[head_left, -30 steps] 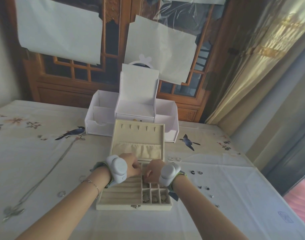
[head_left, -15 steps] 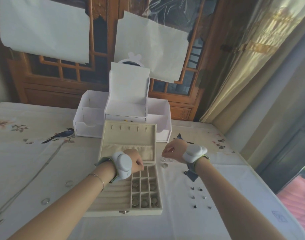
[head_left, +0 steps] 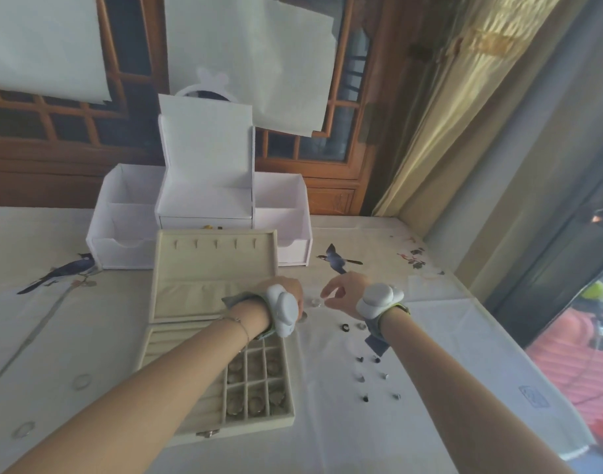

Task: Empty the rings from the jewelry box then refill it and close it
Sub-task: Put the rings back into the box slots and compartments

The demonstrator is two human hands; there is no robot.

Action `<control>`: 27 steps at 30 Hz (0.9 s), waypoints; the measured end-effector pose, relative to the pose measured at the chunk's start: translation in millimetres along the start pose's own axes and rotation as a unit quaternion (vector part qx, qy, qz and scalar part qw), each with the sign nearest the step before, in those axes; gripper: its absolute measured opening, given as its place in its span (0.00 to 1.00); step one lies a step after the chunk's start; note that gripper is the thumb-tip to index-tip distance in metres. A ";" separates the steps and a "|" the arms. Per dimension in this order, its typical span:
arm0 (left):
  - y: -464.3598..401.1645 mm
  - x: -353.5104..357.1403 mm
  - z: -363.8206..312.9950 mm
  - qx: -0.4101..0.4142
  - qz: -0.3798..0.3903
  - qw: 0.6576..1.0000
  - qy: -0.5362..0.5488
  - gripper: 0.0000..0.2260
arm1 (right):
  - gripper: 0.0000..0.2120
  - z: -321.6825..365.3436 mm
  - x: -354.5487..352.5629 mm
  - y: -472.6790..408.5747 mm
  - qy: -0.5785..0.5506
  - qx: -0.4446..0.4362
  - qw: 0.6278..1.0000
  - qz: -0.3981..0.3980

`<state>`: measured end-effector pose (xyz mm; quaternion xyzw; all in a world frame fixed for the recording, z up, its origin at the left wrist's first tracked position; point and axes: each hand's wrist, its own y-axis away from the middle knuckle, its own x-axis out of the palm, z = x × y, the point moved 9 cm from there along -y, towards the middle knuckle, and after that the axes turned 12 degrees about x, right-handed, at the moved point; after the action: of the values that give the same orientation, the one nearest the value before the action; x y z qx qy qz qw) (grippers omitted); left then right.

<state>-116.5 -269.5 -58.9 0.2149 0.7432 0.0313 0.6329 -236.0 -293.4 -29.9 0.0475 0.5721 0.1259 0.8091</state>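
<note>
Rings, jewelry box (head_left: 221, 343) — emptying
My right hand (head_left: 344, 295) pinches, seemingly on a ring, over the table (head_left: 430, 422); left hand (head_left: 286, 292) curled, contents untold.

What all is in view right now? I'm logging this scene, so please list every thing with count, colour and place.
beige velvet jewelry box: one, lid open upright, table centre.
rings in the box's grid compartments: several, silvery, exact count unclear.
small rings and studs on the cloth: about a dozen, silver and dark, right of the box.
large silver rings: two, left of the box.
white open organizer box: one, behind the jewelry box.
bird-embroidered cream tablecloth: one, covering the table.
white paper sheets: several, on the wooden lattice window.
left hand: over the box's right edge, fingers hidden.
right hand: above the cloth, fingertips pinched together.
</note>
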 end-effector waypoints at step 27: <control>59.7 -48.3 11.3 0.054 -0.145 0.981 0.112 0.07 | 0.12 34.2 24.3 -1.1 0.116 -0.013 0.993 0.034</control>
<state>-83.8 -235.3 2.7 0.1338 0.8334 -0.0776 0.5306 -196.2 -285.9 -40.7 0.0412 0.6588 0.1654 0.7327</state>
